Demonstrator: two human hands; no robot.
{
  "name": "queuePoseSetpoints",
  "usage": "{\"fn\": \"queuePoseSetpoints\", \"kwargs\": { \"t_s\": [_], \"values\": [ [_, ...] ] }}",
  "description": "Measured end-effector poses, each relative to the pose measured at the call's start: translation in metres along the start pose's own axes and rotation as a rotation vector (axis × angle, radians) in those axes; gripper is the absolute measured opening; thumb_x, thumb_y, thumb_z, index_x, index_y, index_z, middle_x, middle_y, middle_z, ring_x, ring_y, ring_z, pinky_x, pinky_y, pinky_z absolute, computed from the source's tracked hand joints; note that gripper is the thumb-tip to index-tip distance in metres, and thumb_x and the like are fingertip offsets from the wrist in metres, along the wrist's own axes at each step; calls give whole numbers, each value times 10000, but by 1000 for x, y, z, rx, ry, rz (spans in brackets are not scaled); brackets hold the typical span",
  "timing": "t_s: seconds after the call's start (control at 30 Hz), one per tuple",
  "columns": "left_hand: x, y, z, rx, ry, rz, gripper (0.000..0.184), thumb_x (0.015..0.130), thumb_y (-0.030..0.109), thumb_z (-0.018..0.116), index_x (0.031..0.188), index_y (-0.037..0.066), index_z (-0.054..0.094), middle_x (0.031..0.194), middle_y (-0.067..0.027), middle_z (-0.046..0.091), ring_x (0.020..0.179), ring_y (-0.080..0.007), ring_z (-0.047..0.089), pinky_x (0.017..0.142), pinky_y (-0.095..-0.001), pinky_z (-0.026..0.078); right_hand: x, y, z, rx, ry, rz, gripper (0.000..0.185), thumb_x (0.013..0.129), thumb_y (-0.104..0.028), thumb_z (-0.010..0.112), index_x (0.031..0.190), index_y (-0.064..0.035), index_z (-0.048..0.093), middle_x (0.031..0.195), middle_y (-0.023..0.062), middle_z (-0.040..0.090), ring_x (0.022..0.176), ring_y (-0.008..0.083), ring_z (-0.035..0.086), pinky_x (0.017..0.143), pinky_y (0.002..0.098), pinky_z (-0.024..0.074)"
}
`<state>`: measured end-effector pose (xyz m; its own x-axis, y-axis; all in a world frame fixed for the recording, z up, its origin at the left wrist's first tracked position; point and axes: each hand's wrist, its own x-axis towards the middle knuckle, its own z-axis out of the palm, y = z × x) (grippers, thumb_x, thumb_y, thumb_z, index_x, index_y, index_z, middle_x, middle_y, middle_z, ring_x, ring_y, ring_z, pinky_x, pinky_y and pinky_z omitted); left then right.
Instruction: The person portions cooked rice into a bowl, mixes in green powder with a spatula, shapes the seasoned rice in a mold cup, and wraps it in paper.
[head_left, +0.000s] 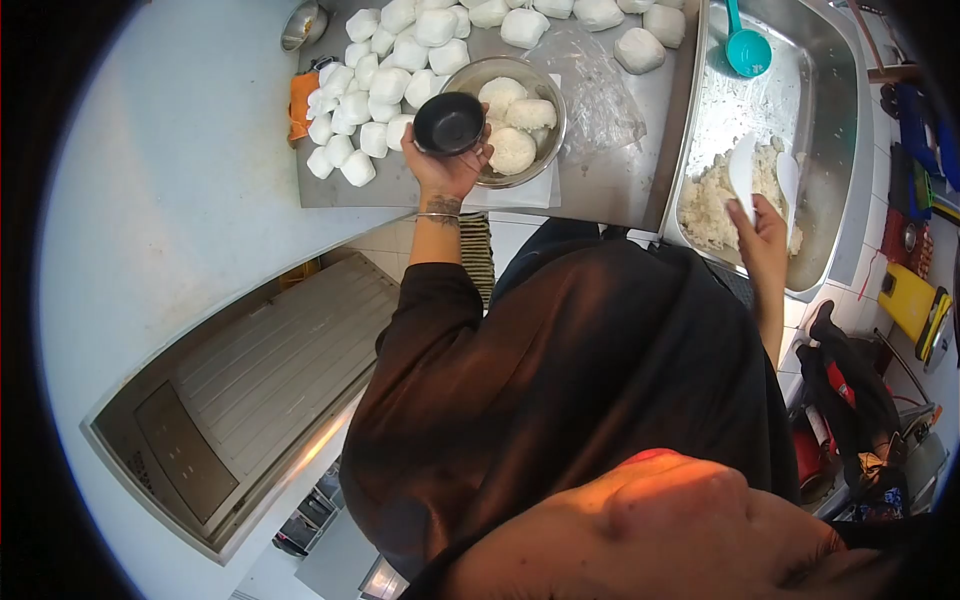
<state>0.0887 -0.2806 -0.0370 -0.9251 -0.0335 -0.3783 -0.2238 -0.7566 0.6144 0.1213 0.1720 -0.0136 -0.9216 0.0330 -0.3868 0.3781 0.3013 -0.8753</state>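
My left hand point(450, 170) is closed around a small black bowl point(446, 124), and the inside I can see is bare. The bowl overlaps the left side of a steel bowl point(560, 115) that holds several rounded portions of rice point(513, 152). Over at the right, my right hand point(760, 232) grips a white rice paddle point(741, 168) above loose cooked rice point(712, 205) in a deep steel tray point(845, 130). A second white utensil point(787, 182) shows beside it in the rice. How the fingers wrap its handle is partly hidden.
Many wrapped white bundles point(390, 85) cover the steel table point(625, 185) at left and back. Clear plastic point(595, 95) lies right of the steel bowl. A teal ladle point(748, 52) rests in the tray's far end. A small metal bowl point(303, 25) stands back left.
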Motion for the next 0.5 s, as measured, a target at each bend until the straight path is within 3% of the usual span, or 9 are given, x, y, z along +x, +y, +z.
{"fn": "queuePoseSetpoints", "kwargs": {
  "t_s": [0.07,0.13,0.2,0.23,0.27,0.37,0.47,0.5],
  "values": [
    [-7,4,-13,-95,-44,12,785,855,677,410,1246,7,534,1191,-188,620,986,-341,631,745,-441,520,-1,-15,22,-67,-76,-52,260,921,-276,668,916,-16,667,652,-30,543,594,50,479,547,231,362],
    [-12,12,-19,44,130,81,735,861,634,426,1244,17,541,1191,-173,624,1007,-335,631,765,-435,516,-5,-30,57,-1,-176,-101,292,953,-293,612,940,-16,700,681,0,616,652,86,558,623,264,433],
    [-13,22,-29,135,245,198,688,863,596,448,1239,29,549,1189,-155,629,1023,-322,628,792,-433,511,0,-42,95,63,-352,89,318,966,-309,586,950,-15,704,684,26,661,648,111,587,634,301,462],
    [-10,25,-41,156,272,280,665,862,579,463,1235,36,554,1186,-145,631,1028,-311,626,808,-433,507,8,-29,124,110,-352,-34,340,960,-331,586,950,-14,706,673,39,666,630,123,591,615,305,463],
    [-6,29,-55,174,296,363,643,861,562,478,1231,43,558,1184,-135,634,1034,-300,623,825,-433,504,17,-13,155,155,-348,-159,361,954,-353,586,950,-13,707,661,51,671,611,135,594,597,309,463],
    [20,34,-95,249,375,549,576,899,537,478,1199,53,565,1165,-107,637,1083,-246,600,925,-401,467,38,-3,225,-68,-142,-57,403,905,-406,628,955,-13,700,668,73,673,598,162,610,588,324,474],
    [38,41,-119,134,324,368,539,896,508,484,1207,75,560,1167,-92,633,1107,-243,582,952,-383,440,67,23,285,-31,5,88,413,856,-406,664,951,-4,689,671,98,675,609,185,621,633,340,495],
    [37,44,-127,108,319,314,534,896,507,479,1205,80,561,1166,-89,632,1102,-243,583,942,-382,443,76,28,297,18,55,104,393,859,-375,670,948,8,671,638,75,634,548,166,576,558,332,461]
  ]
}}
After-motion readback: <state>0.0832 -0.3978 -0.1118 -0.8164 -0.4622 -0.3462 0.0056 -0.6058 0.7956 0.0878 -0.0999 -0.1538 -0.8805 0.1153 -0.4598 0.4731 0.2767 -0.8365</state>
